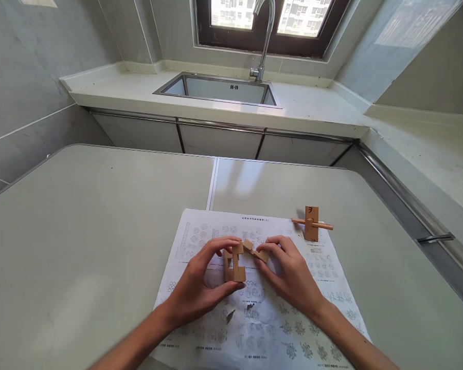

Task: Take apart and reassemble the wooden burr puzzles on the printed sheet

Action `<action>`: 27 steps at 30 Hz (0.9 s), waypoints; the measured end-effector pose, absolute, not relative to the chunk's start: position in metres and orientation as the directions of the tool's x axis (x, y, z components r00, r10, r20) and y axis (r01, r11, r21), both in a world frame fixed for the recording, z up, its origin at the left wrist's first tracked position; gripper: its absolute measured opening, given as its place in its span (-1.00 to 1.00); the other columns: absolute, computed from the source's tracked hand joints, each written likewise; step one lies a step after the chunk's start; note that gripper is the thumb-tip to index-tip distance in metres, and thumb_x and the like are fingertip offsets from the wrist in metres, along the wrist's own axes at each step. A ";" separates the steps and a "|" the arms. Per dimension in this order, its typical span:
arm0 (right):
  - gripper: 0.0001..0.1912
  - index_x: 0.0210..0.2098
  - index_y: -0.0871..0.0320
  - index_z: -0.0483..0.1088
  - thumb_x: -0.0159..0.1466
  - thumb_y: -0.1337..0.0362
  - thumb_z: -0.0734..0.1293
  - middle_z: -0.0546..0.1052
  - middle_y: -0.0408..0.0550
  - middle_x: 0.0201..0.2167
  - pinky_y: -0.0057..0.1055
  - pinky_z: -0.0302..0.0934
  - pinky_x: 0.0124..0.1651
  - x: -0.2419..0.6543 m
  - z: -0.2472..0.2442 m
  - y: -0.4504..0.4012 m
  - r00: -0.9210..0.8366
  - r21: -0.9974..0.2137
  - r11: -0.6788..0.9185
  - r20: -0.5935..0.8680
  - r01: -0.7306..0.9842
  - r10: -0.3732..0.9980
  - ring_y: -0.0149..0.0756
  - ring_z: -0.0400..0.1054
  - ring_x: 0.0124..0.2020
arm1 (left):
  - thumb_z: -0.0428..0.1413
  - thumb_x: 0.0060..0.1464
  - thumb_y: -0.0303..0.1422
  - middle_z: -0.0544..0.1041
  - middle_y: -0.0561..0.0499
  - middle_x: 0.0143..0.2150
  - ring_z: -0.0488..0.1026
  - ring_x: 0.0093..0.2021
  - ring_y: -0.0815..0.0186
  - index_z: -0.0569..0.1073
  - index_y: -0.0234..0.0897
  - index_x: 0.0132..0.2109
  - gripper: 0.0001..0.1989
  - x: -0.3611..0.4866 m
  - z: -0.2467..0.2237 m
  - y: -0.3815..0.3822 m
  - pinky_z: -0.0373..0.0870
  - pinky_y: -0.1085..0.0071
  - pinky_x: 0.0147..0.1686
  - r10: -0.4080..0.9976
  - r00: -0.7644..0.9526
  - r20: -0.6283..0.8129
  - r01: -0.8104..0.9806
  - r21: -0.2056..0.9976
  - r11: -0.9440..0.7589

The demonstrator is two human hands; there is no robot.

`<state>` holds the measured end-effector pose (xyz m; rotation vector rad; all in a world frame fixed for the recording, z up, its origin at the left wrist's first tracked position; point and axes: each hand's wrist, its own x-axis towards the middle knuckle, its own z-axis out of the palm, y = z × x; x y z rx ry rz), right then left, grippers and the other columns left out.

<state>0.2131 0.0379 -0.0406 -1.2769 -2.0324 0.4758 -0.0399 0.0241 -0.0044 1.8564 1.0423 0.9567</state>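
Note:
My left hand (206, 277) grips notched wooden puzzle pieces (238, 274) upright, fingers on top and thumb beneath; whether they are joined I cannot tell. Close by on the right, my right hand (287, 267) pinches another notched wooden puzzle piece (260, 254) between thumb and fingers, holding it tilted. Its upper end comes very near the left-hand pieces; contact is unclear. Both hands are above a printed sheet (270, 313) covered with small line diagrams. At the sheet's upper right stands a wooden block with a dark mark (312, 211), and a thin wooden rod (324, 226) crosses it.
The pale table (100, 221) has a seam running away from me. Beyond it are a counter (308, 108), a sink (216, 100) and a curved tap (269, 36) under a window. Another counter edge with a metal rail (409, 200) runs along the right.

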 end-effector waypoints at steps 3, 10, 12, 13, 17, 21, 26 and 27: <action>-0.86 -0.01 0.03 0.46 0.46 0.31 0.34 0.53 0.08 -0.08 -0.05 0.45 -0.02 0.213 -0.040 0.038 -0.311 -0.634 0.470 0.353 0.614 0.883 0.00 0.46 -0.04 | 0.32 0.22 -0.40 0.44 -0.11 0.34 0.46 0.29 0.04 0.32 0.01 0.31 -0.40 -0.042 -0.002 0.024 0.48 0.03 0.27 0.928 0.327 0.180 0.143 0.961 -0.237; -0.89 -0.06 0.01 0.46 0.47 0.35 0.34 0.56 0.05 -0.07 -0.11 0.47 -0.02 0.214 -0.040 0.039 -0.292 -0.678 0.468 0.366 0.567 0.884 -0.06 0.49 -0.04 | 0.32 0.24 -0.32 0.49 -0.18 0.23 0.53 0.20 0.00 0.26 -0.03 0.35 -0.37 -0.042 -0.004 0.025 0.56 0.02 0.17 0.935 0.347 0.080 -0.069 0.996 -0.060; -0.88 -0.08 0.02 0.47 0.46 0.38 0.36 0.58 0.03 -0.07 -0.13 0.49 -0.04 0.214 -0.040 0.039 -0.299 -0.673 0.496 0.396 0.549 0.868 -0.09 0.50 -0.04 | 0.32 0.24 -0.32 0.50 -0.18 0.21 0.55 0.18 0.00 0.26 -0.04 0.35 -0.37 -0.043 -0.003 0.026 0.58 0.07 0.11 0.930 0.358 0.078 -0.110 0.993 -0.041; -0.87 -0.10 0.02 0.47 0.45 0.40 0.36 0.59 0.03 -0.07 -0.14 0.50 -0.06 0.214 -0.040 0.039 -0.301 -0.665 0.515 0.418 0.542 0.857 -0.10 0.51 -0.05 | 0.32 0.24 -0.32 0.50 -0.18 0.21 0.54 0.17 0.01 0.26 -0.04 0.35 -0.37 -0.044 -0.002 0.026 0.57 0.09 0.10 0.929 0.361 0.075 -0.112 0.993 -0.037; -0.81 -0.17 0.04 0.47 0.42 0.49 0.38 0.61 0.00 -0.13 -0.16 0.51 -0.11 0.213 -0.034 0.038 -0.302 -0.602 0.607 0.535 0.519 0.789 -0.13 0.52 -0.09 | 0.36 0.18 -0.35 0.50 -0.10 0.24 0.51 0.20 0.09 0.30 -0.01 0.32 -0.36 -0.046 0.000 0.026 0.44 0.10 0.26 0.950 0.304 0.067 0.073 0.993 -0.094; -0.75 -0.13 0.05 0.46 0.40 0.57 0.36 0.64 -0.02 -0.18 -0.15 0.51 -0.07 0.213 -0.029 0.037 -0.268 -0.581 0.645 0.604 0.496 0.751 -0.17 0.52 -0.12 | 0.34 0.17 -0.33 0.49 -0.06 0.24 0.52 0.16 0.11 0.35 -0.05 0.27 -0.43 -0.049 -0.001 0.031 0.44 0.11 0.25 0.969 0.191 0.159 0.341 0.915 -0.217; -0.71 -0.12 0.09 0.46 0.36 0.62 0.38 0.65 -0.01 -0.19 -0.20 0.54 -0.09 0.213 -0.028 0.035 -0.264 -0.545 0.697 0.666 0.465 0.697 -0.20 0.56 -0.13 | 0.30 0.20 -0.30 0.50 -0.07 0.21 0.49 0.18 0.08 0.34 -0.10 0.25 -0.48 -0.061 -0.009 0.038 0.46 0.10 0.21 0.963 0.145 0.226 0.593 0.759 -0.267; -0.70 -0.12 0.10 0.47 0.36 0.63 0.38 0.65 0.00 -0.19 -0.21 0.54 -0.09 0.212 -0.028 0.035 -0.264 -0.542 0.706 0.675 0.457 0.689 -0.21 0.57 -0.14 | 0.29 0.21 -0.29 0.50 -0.07 0.21 0.48 0.20 0.07 0.34 -0.10 0.25 -0.48 -0.064 -0.011 0.040 0.45 0.09 0.21 0.960 0.150 0.238 0.629 0.726 -0.278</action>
